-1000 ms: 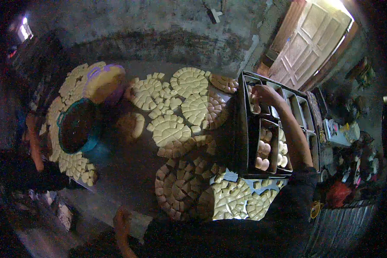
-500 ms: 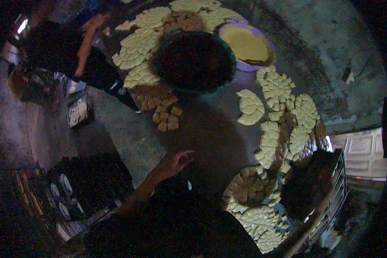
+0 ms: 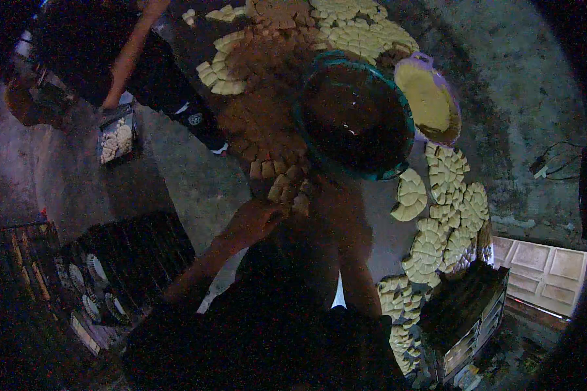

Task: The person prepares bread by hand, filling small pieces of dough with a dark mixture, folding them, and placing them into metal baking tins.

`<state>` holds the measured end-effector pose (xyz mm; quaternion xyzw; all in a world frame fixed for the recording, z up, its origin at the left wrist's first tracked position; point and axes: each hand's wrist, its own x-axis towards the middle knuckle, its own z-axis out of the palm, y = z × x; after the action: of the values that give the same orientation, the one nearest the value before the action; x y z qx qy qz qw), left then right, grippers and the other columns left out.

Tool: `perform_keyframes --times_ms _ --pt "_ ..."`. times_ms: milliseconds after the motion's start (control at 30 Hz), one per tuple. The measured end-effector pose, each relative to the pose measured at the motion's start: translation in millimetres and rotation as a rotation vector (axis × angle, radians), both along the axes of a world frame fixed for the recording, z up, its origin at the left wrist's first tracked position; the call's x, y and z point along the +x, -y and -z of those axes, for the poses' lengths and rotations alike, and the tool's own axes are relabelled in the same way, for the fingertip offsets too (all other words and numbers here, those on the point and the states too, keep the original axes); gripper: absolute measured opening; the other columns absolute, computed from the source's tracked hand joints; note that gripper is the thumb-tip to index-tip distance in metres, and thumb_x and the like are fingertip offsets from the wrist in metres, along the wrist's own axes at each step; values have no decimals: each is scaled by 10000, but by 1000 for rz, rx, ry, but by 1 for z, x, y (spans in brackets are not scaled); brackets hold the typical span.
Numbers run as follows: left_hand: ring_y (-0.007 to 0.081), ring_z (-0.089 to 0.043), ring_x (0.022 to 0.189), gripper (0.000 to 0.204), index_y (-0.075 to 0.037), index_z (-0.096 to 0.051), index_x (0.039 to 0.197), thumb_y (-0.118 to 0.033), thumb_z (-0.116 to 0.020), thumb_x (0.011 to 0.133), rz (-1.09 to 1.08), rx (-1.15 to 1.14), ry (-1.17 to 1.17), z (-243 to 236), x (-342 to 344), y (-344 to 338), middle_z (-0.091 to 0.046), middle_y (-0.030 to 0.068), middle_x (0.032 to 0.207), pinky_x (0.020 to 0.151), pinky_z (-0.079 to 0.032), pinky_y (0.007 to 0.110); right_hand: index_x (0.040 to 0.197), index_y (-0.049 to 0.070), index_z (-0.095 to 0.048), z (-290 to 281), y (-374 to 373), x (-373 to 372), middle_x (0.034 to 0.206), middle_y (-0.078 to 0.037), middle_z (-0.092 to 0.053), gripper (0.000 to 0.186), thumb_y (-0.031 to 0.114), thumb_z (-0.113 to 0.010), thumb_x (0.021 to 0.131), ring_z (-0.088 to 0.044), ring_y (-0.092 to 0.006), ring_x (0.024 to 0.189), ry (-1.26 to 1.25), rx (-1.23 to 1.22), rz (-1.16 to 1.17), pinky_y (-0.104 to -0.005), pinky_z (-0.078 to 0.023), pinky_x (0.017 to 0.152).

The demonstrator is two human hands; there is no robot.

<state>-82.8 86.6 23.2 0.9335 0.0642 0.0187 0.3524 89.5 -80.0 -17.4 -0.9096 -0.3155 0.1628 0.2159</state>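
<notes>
Left hand (image 3: pixel 261 218) low over the near left of the table (image 3: pixel 394 242), at the edge of a small group of cut dough pieces (image 3: pixel 292 186); whether it grips one, cannot tell. Right hand (image 3: pixel 347 218) just right of these, over the table, in deep shadow; grip cannot be told. Teal basin (image 3: pixel 407 114) beyond both hands: interior dark, contents unclear, a few glints. Purple tub (image 3: pixel 422 59) beside it on the right: broad pale-yellow mass inside. Far left, low tray (image 3: pixel 129 119) holding pale pieces. Near right, dark compartmented box (image 3: pixel 460 300); contents not readable.
</notes>
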Motion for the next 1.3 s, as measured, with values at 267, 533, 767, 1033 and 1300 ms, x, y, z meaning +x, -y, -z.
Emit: perform_keyframes --times_ms 267,533,767,1033,1300 --pt "298 -637 970 209 -55 -631 1095 -107 -666 895 -242 -392 377 -54 7 60 -651 147 1036 828 -517 396 1083 -13 -644 2 77 -20 1095 -115 -680 237 14 -700 855 -661 -202 960 -414 718 150 -348 -538 851" --pt "197 -628 976 224 -64 -624 1103 -145 -689 904 39 -737 485 -112 13 170 -631 106 1071 818 -513 338 1031 36 -673 -171 157 -107 1100 -139 -680 282 26 -789 774 -634 -213 1035 -267 1128 372 -350 -488 914" --pt "286 -644 955 386 -72 -636 1143 -348 -713 885 211 -147 1136 -134 18 194 -659 79 1043 863 -510 421 1066 14 -643 -167 168 -139 955 -88 -693 342 -87 -722 748 -661 -162 851 -512 1366 501 -277 -535 785" --pt "286 -631 980 627 -22 -538 1259 -460 -725 850 405 -1148 882 -109 6 156 -647 117 1023 915 -482 434 1300 34 -488 -216 99 -144 1207 -93 -590 552 -38 -702 797 -585 -170 1073 -623 1211 152 -304 -467 937" --pt "251 -576 1080 876 25 -380 1397 -541 -730 827 -302 -1057 707 -71 68 84 -577 154 1153 918 -476 378 1347 68 -500 -181 10 -53 1227 -74 -590 453 106 -646 921 -572 -159 1069 -670 1053 138 -284 -462 921"
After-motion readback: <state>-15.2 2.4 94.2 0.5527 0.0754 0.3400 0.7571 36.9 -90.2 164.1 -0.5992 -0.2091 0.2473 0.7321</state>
